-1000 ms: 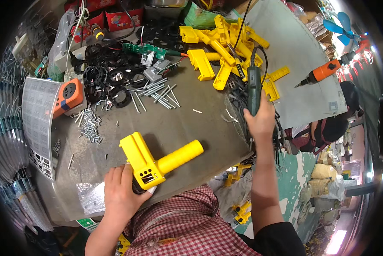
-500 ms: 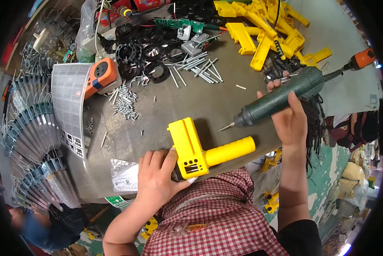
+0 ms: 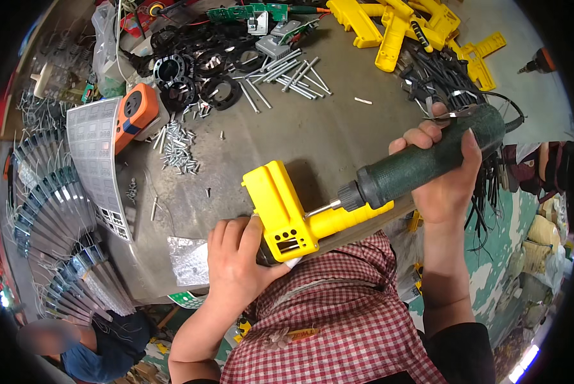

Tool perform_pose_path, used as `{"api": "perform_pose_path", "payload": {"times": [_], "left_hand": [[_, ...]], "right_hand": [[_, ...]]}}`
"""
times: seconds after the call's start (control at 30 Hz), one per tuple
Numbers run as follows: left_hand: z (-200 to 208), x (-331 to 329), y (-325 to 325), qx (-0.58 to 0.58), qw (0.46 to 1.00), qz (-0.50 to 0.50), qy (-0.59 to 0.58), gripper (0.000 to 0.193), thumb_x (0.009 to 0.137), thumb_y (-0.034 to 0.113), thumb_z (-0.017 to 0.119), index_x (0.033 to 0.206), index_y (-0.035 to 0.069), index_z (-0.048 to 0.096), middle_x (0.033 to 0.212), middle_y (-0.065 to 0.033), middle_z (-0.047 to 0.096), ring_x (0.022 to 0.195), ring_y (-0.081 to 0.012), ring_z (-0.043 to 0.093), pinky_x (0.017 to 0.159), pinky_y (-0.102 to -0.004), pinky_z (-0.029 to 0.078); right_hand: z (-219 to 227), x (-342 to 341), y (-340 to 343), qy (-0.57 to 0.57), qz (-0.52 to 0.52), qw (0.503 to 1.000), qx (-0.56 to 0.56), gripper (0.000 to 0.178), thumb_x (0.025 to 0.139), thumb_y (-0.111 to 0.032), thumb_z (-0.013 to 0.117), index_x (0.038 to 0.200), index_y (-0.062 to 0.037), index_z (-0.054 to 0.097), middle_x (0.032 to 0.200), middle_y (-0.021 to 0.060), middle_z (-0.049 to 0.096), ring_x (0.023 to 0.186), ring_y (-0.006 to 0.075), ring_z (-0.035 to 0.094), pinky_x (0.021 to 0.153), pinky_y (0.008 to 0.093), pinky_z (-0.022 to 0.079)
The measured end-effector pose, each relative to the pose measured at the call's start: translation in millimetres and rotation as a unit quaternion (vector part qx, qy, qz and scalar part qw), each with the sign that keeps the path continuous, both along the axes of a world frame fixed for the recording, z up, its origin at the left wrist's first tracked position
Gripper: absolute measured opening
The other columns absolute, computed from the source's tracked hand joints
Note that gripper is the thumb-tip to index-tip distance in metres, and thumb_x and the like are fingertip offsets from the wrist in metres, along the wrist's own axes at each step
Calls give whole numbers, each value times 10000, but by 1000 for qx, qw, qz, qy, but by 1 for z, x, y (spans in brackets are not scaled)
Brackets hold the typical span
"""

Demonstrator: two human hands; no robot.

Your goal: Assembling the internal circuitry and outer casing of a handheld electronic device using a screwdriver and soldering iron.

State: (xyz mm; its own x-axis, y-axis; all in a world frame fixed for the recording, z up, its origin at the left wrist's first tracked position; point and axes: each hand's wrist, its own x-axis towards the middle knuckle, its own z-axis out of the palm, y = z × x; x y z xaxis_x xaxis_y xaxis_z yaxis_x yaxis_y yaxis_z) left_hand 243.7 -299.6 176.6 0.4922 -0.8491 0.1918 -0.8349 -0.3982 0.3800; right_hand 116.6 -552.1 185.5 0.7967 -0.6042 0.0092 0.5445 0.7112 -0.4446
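Head view is showing the right grip [image 3: 450, 192] wrapping around a green electric screwdriver [image 3: 421, 157], now bringing its bit [image 3: 323, 208] over the yellow casing [image 3: 277, 201], where handle and body are meeting. Tool and casing are thus lining up; contact is remaining unclear. The left grip [image 3: 239, 253] is clasping the casing at the near edge of the tabletop [image 3: 338, 141].

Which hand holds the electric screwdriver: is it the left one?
No, the right hand grips the electric screwdriver; the left hand holds the yellow plastic housing.
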Motion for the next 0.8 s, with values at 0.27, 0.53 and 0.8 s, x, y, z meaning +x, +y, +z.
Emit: {"api": "perform_pose_path", "payload": {"times": [0.27,0.53,0.8], "left_hand": [[-2,0,3,1,1000,-4,11,685,504,323,848,1031,-19,575,914,-137,554,842,-303,523,748,-418,424],[-2,0,2,-1,1000,-7,-4,636,502,298,854,973,-30,581,878,-148,556,832,-320,537,744,-410,454],[-1,0,0,0,1000,-3,2,641,502,292,858,974,-36,576,876,-150,558,827,-323,537,740,-412,455]], "right_hand": [[1,-4,4,6,-8,1000,19,446,866,-377,564,1190,-80,487,894,36,520,861,167,498,922,443,383],[-1,-4,1,23,-23,999,3,445,870,-377,555,1194,-81,479,893,39,521,865,177,511,922,444,391],[1,-1,6,21,-17,1000,1,410,851,-376,568,1149,-107,486,870,23,505,852,166,497,913,428,386]]}}
